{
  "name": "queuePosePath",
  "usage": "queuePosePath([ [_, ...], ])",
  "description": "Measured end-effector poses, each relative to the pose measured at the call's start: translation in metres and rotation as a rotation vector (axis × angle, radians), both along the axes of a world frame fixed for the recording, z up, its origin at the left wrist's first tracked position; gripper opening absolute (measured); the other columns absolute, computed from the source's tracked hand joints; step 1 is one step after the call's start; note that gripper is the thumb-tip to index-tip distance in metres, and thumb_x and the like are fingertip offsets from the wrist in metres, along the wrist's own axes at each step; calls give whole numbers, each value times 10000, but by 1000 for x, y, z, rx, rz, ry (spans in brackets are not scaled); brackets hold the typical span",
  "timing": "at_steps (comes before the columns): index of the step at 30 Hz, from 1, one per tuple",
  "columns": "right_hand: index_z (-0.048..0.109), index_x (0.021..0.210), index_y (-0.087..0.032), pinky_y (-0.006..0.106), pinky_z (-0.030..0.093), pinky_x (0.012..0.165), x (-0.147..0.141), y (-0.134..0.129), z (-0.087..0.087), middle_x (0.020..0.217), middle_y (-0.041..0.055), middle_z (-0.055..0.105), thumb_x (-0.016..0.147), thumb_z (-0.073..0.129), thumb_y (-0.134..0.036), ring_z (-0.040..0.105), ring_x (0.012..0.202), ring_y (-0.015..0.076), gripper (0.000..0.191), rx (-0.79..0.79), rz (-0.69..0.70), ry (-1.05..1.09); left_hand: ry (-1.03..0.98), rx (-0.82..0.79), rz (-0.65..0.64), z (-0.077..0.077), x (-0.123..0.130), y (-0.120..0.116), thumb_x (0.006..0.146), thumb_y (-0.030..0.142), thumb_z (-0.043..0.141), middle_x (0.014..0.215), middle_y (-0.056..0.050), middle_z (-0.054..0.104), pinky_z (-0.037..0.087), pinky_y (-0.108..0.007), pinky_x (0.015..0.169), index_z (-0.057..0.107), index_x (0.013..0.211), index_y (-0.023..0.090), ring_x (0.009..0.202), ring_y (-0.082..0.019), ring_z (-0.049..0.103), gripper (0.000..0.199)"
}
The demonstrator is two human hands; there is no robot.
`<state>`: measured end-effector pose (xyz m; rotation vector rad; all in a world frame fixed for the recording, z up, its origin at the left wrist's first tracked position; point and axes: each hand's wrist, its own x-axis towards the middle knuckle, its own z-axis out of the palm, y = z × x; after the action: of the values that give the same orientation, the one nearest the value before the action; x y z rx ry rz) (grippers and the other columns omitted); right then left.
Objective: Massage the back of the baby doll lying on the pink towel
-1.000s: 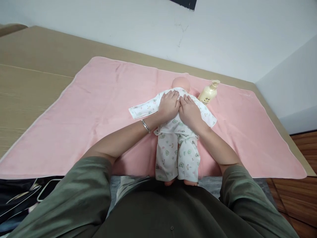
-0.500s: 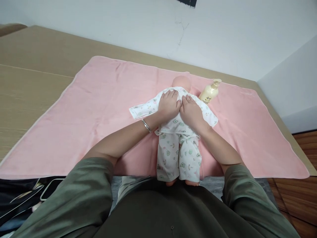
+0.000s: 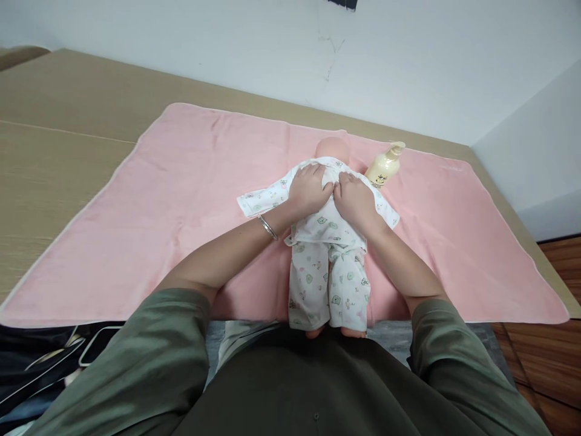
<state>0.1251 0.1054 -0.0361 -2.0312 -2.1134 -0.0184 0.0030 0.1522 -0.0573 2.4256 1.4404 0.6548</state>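
A baby doll point(image 3: 333, 230) in white printed top and trousers lies face down, it appears, on a pink blanket point(image 3: 218, 163), its bare head point(image 3: 333, 147) toward the wall and its feet at the near edge. My left hand point(image 3: 309, 189) rests flat on the left half of the doll's upper back, fingers stretched toward the head. On the right half lies my right hand point(image 3: 356, 200), also flat with its fingers forward. The two thumbs nearly meet over the middle of the back. Neither hand grips anything.
A pale yellow pump bottle point(image 3: 385, 166) is on the blanket, right of the doll's head. The blanket covers much of a wooden table point(image 3: 59, 145) that meets a white wall point(image 3: 227, 42). Dark items and a phone-like object point(image 3: 97, 345) are below the table edge at left.
Both hands stay on the doll's back. The right hand's fingers have shifted slightly and look a little more bent. The view has tilted a touch; the doll and bottle keep their places.
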Motion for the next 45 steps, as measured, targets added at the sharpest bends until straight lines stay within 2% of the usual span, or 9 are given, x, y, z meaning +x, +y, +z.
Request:
queuePosePath([
  [4,643,1098,-75,431,512,955,1,-5,4,1094,198,708,983,312,-204,660,1087,326,374,15,-6,-25,48,71,21,2,1,-5,935,258,392,1375,-207,584,382,-501,1157,560,1306,25,1319,-344,511,470],
  [7,600,1252,-77,473,489,1020,14,10,-4,1293,210,646,985,315,-259,598,1233,341,431,0,30,90,112,114,13,3,4,-17,964,251,324,1250,-233,636,424,-504,1087,611,1223,18,1226,-366,564,451],
  [11,424,1464,-10,493,274,1228,26,28,-16,1558,205,403,989,304,-294,349,1479,308,567,-13,81,185,111,158,-10,-1,6,-23,975,235,289,1268,-263,621,419,-540,1072,608,1228,11,1236,-390,552,465],
  [15,458,1428,10,556,322,1178,15,20,-12,1476,234,498,990,267,-241,431,1412,354,539,-8,20,125,93,115,-3,-5,4,-9,960,236,344,1351,-231,593,395,-504,1138,566,1297,10,1304,-357,521,463],
  [18,553,1299,40,513,390,1132,0,4,-3,1337,269,600,982,269,-192,525,1313,365,485,-2,17,63,59,45,-35,-3,0,3,951,282,398,1389,-220,576,380,-489,1174,547,1319,7,1328,-346,512,483],
  [21,572,1274,43,460,367,1168,-6,-5,1,1338,269,601,973,289,-165,549,1298,338,462,-8,46,31,15,14,-34,-4,0,7,943,279,406,1366,-215,593,388,-514,1165,580,1278,29,1306,-350,532,452],
  [29,434,1464,3,477,280,1236,13,20,-17,1551,200,415,966,299,-214,355,1479,300,560,20,55,179,-149,19,47,-22,5,4,931,268,422,1486,-142,523,271,-505,1258,535,1374,88,1431,-298,426,492],
  [40,423,1473,-7,495,268,1234,13,20,-22,1553,197,414,971,273,-232,352,1478,302,570,34,57,167,-178,48,57,-23,4,2,921,266,427,1465,-141,546,279,-537,1249,557,1350,107,1405,-305,456,476],
  [45,362,1491,35,486,264,1231,23,23,-17,1568,239,365,992,288,-283,323,1488,326,597,-24,188,73,-139,32,47,-18,3,-2,925,238,410,1476,-176,524,272,-557,1246,534,1369,54,1414,-326,438,497],
])
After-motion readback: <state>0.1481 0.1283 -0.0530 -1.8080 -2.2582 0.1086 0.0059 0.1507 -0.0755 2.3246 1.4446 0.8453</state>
